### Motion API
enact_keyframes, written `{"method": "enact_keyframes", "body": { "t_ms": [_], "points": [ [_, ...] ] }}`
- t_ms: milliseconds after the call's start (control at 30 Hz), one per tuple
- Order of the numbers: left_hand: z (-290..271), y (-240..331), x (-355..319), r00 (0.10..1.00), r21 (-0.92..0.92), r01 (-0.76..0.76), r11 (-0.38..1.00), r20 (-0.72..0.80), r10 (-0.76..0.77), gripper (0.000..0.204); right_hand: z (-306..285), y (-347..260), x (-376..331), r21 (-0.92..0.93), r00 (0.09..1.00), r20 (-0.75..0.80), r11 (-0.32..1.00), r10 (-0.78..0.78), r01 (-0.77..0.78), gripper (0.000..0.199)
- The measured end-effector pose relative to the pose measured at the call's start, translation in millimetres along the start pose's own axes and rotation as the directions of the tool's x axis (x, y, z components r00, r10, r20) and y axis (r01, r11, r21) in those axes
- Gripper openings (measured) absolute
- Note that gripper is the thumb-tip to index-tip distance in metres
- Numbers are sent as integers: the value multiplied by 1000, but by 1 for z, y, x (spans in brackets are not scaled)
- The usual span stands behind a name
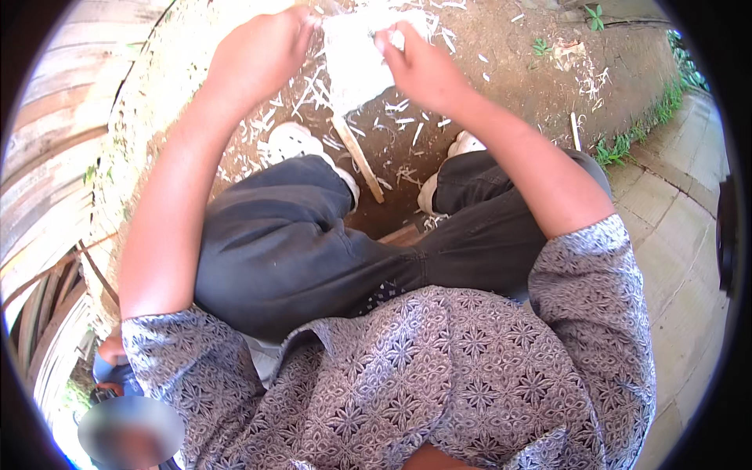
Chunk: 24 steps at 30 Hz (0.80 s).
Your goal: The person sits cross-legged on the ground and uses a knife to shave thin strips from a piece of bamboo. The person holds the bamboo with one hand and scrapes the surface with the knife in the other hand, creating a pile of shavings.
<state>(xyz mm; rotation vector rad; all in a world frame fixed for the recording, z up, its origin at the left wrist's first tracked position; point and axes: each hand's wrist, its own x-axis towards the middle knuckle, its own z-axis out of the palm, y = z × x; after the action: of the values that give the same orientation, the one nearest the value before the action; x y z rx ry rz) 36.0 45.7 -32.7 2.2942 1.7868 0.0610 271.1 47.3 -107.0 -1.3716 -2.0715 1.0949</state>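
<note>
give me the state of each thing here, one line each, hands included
left hand: closed, gripping the left edge of the white sheet
right hand: closed, pinching the sheet's right edge
pale white sheet of flat material: held up between both hands, overexposed
thin wooden stick: lying slanted on the dirt between the feet
white shavings: scattered loose on the brown dirt ground
</note>
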Motion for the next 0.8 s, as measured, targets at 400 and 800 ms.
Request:
{"method": "enact_keyframes", "body": {
  "t_ms": [400,800],
  "points": [
    [0,7,-3,999,17,30,999,29,-31,34,2,-13,-10,1,995,-57,996,87,-87,36],
    [-6,7,-3,979,7,169,986,113,-169,35,6,43,9,-8,971,2,971,240,-240,31]
  ]
}}
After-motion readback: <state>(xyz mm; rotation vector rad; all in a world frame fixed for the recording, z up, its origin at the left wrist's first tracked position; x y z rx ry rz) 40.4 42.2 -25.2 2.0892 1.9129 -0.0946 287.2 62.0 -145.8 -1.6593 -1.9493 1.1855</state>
